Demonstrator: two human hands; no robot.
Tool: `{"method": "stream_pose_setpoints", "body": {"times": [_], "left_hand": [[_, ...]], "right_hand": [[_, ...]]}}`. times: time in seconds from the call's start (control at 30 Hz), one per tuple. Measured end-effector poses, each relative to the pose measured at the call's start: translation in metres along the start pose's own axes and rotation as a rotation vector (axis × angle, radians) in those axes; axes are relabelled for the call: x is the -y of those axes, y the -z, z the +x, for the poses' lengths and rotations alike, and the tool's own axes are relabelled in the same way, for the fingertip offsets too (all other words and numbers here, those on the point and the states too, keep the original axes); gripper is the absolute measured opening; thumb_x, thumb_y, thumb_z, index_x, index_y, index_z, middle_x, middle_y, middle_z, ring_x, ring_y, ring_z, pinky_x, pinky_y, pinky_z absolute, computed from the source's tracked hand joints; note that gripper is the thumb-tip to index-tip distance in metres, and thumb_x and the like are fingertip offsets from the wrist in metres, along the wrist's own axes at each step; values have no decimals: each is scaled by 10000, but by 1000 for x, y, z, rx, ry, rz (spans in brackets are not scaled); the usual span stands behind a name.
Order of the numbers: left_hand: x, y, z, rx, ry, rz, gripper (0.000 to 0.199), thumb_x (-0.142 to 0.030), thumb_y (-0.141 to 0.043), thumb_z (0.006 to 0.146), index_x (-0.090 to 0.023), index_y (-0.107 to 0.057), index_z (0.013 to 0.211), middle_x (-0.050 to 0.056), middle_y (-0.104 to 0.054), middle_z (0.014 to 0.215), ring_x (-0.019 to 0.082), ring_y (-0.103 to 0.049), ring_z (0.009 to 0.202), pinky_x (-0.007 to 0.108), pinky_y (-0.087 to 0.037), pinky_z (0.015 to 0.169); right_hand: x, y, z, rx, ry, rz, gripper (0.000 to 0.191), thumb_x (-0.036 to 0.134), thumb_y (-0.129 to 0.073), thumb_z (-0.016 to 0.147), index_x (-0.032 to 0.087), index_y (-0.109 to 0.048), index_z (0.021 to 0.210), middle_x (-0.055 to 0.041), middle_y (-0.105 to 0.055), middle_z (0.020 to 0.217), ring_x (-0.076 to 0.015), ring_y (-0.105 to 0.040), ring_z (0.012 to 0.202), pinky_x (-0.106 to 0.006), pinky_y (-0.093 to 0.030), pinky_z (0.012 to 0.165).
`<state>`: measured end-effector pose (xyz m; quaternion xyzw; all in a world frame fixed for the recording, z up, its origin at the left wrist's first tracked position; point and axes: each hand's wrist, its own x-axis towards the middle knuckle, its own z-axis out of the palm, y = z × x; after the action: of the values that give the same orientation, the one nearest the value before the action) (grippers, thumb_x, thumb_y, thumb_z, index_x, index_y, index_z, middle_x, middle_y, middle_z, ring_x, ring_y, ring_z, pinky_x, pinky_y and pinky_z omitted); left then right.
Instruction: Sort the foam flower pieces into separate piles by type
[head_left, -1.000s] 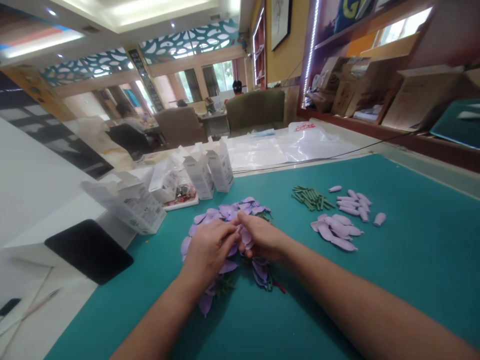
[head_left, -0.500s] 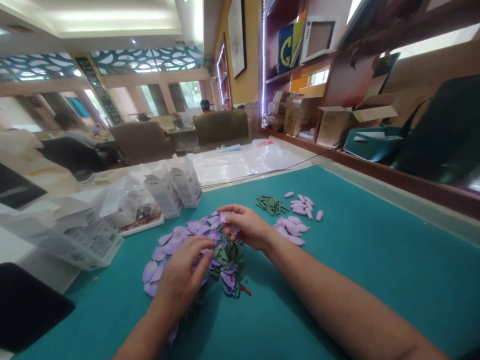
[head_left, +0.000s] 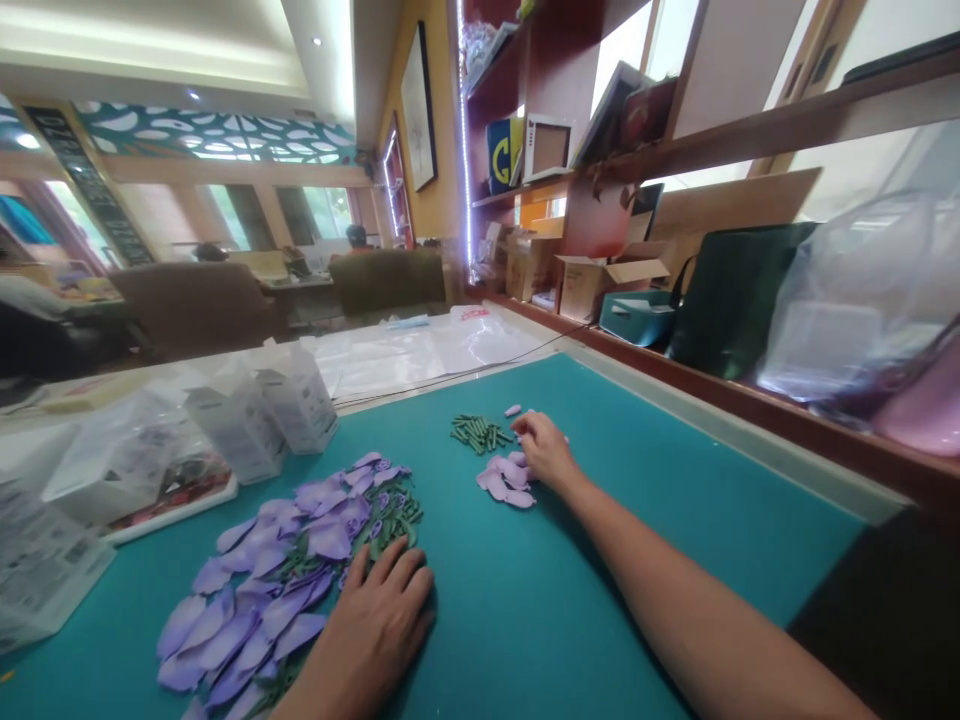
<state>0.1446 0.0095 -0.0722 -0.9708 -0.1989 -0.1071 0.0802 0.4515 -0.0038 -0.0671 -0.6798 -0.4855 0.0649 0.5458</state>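
Note:
My left hand (head_left: 386,610) lies palm down with fingers spread at the near right edge of a heap of purple petal-shaped pieces (head_left: 247,625) and small green pieces (head_left: 394,520). It holds nothing that I can see. Over the small lilac rolls, my right hand (head_left: 547,447) has its fingers bent down and drawn together; whatever is at the fingertips is hidden. One lilac roll (head_left: 512,410) shows just beyond that hand. Left of it are short green sticks (head_left: 480,433) in a bunch, and flat pale lilac petals (head_left: 506,482) lie in front of those.
A green mat (head_left: 600,600) covers the table. Clear plastic boxes (head_left: 296,395) stand along the left, beside a white tray (head_left: 180,495). Behind the mat lies white plastic sheeting (head_left: 390,355). On the right, a shelf ledge holds a cardboard box (head_left: 585,288) and a dark green bag (head_left: 731,300).
The view has turned right. My right hand has gone from the purple heap, where it held a pale lilac piece, to the lilac rolls. My left hand has lowered and spread beside the heap.

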Motion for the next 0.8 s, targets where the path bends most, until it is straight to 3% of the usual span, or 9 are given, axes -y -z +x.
{"method": "stream_pose_setpoints", "body": {"times": [0.07, 0.2, 0.4, 0.57, 0.8], "left_hand": [[6, -1, -3, -48, -15, 27, 212, -126, -447, 833, -234, -597, 937, 50, -663, 1094, 283, -545, 1134, 518, -340, 982], [16, 4, -11, -100, -29, 48, 218, -148, -403, 855, -238, -599, 890, 47, -675, 1041, 254, -588, 1056, 450, -377, 940], [23, 11, -22, -79, -13, -38, 170, -237, -466, 850, -265, -598, 953, 28, -668, 1076, 240, -598, 1037, 418, -417, 911], [27, 11, -26, -81, -10, -49, 205, -270, -543, 829, -287, -605, 1023, 26, -667, 1114, 246, -600, 1047, 408, -435, 895], [28, 12, -31, -84, 31, -123, 209, -253, -501, 864, -277, -600, 1045, 40, -639, 1152, 249, -568, 1091, 429, -410, 939]], "right_hand": [[-3, -5, -4, 55, 95, -91, 290, 40, -403, 666, 185, -610, 809, -60, -579, 876, -195, -522, 895, -341, -423, 856], [-5, -18, -11, 190, 252, -362, 385, -16, -387, 701, 161, -633, 939, -98, -580, 984, -208, -508, 971, -330, -400, 874], [-5, -25, -17, 252, 251, -473, 327, 20, -445, 778, 151, -639, 1005, -104, -605, 1060, -199, -521, 1010, -303, -384, 892], [-1, -27, -23, 294, 255, -517, 222, 187, -451, 886, 171, -661, 957, -89, -650, 985, -195, -560, 924, -318, -378, 851], [5, -27, -34, 326, 279, -566, 202, 209, -472, 876, 185, -659, 949, -79, -649, 973, -196, -557, 915, -315, -376, 830]]}}
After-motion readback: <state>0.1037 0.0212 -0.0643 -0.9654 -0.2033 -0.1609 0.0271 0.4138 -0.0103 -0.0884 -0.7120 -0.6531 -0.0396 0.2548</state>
